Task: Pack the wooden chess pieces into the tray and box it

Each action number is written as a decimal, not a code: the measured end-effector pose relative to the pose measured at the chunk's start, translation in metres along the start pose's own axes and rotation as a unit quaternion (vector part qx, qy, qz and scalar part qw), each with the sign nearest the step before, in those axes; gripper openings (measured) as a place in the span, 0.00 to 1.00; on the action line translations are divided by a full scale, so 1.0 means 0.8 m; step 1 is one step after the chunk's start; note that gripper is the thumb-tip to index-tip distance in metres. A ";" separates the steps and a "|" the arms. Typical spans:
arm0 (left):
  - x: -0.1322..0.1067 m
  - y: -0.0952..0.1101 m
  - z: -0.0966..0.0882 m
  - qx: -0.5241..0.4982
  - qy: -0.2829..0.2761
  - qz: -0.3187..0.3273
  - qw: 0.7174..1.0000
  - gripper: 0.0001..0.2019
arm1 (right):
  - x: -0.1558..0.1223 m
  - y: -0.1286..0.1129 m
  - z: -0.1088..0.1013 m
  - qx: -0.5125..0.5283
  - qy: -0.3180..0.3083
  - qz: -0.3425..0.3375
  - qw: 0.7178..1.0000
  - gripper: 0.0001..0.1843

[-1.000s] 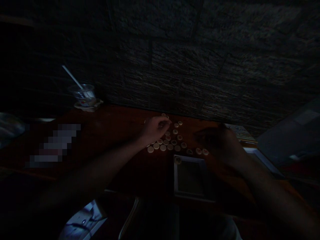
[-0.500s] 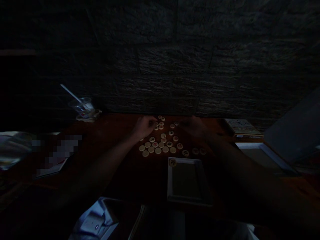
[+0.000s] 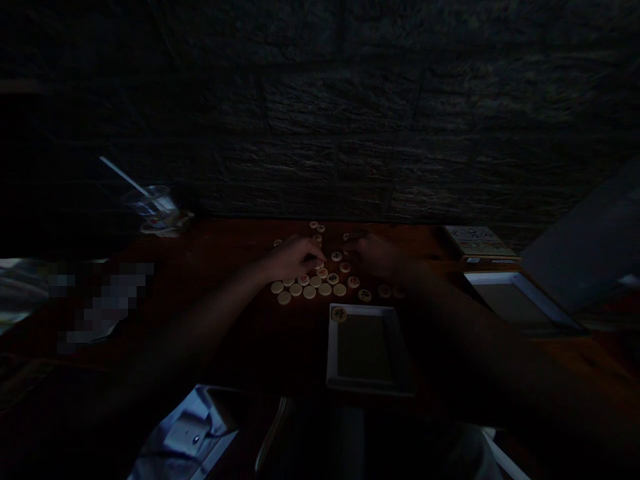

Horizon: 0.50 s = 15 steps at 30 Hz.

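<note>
Round pale xiangqi pieces (image 3: pixel 309 292) with red or black characters lie spread on a dark wooden table; several show blank faces. My left hand (image 3: pixel 295 259) reaches in from the left, its fingers bent and closed at a piece (image 3: pixel 319 265) in the middle of the spread. My right hand (image 3: pixel 375 255) is at the right side, fingers curled around a piece (image 3: pixel 347 237) that they partly cover. Dim light blurs its fingertips. Nearer me lies a shallow white-rimmed box tray (image 3: pixel 332 353) with one black-marked piece (image 3: pixel 339 313) at its corner.
A stone wall (image 3: pixel 320 160) rises behind the table. At the back left stands a clear cup (image 3: pixel 159 207) with a straw. On the right are a flat printed box (image 3: pixel 475 241) and another white-rimmed tray (image 3: pixel 525 277). A blue-white bag (image 3: pixel 193 427) is below the table's front edge.
My left hand has come nearer and slightly right, down among the middle pieces. My right hand has moved left onto the pieces there. The whole view has shifted a little.
</note>
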<state>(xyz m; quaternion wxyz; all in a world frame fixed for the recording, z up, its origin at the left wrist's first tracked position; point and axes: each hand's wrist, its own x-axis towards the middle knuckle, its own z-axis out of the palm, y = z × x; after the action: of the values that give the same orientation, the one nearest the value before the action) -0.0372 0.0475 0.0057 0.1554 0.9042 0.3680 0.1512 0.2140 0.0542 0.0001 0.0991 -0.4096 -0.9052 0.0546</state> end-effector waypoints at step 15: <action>-0.008 0.003 0.011 0.050 0.024 -0.001 0.998 0.13 | -0.036 0.013 -0.001 0.117 0.069 0.104 0.985 0.14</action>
<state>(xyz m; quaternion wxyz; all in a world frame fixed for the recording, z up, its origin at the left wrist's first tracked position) -0.0367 0.0398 -0.0021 0.1015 0.9066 0.3794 0.1547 0.2401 0.0397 -0.0052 0.2022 -0.4901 -0.8359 0.1417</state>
